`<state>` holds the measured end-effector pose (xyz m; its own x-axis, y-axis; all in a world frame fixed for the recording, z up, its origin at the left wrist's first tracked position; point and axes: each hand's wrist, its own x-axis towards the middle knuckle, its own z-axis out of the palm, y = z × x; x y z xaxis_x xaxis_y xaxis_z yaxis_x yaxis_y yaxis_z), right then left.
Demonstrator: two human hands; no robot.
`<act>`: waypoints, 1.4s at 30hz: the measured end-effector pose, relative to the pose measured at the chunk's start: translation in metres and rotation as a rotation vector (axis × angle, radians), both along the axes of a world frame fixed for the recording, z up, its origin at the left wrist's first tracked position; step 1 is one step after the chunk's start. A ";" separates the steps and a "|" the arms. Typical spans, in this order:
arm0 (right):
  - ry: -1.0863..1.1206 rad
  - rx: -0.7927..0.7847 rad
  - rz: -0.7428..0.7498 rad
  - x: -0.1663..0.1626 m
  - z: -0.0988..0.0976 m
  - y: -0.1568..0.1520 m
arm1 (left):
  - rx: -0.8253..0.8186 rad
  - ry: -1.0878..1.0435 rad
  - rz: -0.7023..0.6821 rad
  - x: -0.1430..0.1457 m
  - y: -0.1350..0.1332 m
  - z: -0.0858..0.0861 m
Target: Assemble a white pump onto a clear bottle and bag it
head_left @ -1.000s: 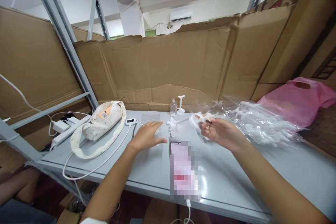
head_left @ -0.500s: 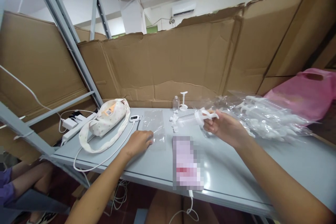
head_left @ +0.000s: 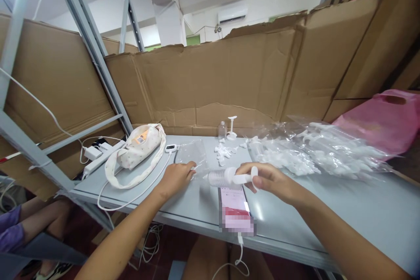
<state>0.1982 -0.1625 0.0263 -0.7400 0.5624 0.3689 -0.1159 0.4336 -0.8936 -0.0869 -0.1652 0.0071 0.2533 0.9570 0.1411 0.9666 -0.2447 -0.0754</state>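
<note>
Gripping one syringe, right hand.

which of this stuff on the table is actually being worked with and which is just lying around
In use: syringe in right hand; flat clear bag touched by left hand; loose white parts; big bag of syringes.
Lying about: phone; cloth pouch; power strip; small bottle; pink bag.

Phone screen blurred out
</note>
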 end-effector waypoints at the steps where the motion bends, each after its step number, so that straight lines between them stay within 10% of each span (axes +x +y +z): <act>1: -0.018 0.027 0.005 -0.001 0.003 -0.005 | 0.009 -0.013 0.009 0.002 -0.002 0.002; 12: -0.211 0.390 -0.133 -0.016 0.019 -0.026 | -0.001 -0.348 -0.091 0.017 -0.021 0.023; 18: -0.130 0.326 -0.222 -0.006 0.020 -0.021 | -0.083 -0.471 -0.360 0.005 -0.026 0.016; 33: 0.117 0.101 -0.138 0.003 0.032 -0.015 | 0.501 -0.641 -0.519 0.023 -0.027 -0.001; 42: 0.165 -0.061 0.041 0.000 0.047 -0.012 | 0.428 -1.051 -0.641 0.039 -0.045 0.050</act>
